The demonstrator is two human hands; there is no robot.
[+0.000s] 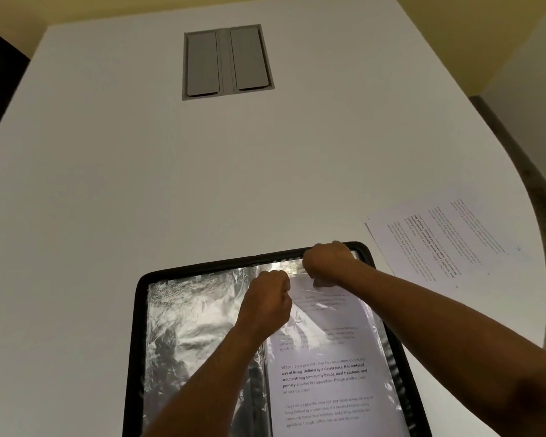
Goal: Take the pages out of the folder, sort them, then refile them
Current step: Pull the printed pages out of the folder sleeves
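- Two hands work at the far edge of the open folder (138,310) on the worktop (139,184).
- Left hand (267,299) and right hand (327,260) each pinch the sleeve mouth around the printed page (325,373).
- Page's long axis runs toward the person; both hands lie equally near.
- Loose pages (448,244) lie right of the folder.

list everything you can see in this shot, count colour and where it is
folder: one, black rim, lying open at the near middle of the table
plastic sleeves: several, clear and shiny, inside the folder; exact count cannot be told
printed page: one, white with black text, in the sleeve on the folder's right half
loose pages: a small pile, white with black text, on the table right of the folder
cable hatch: one, grey with two flaps, set into the far table top
table: one, white
left hand: pinching at the top of the right sleeve
right hand: gripping the sleeve's top edge
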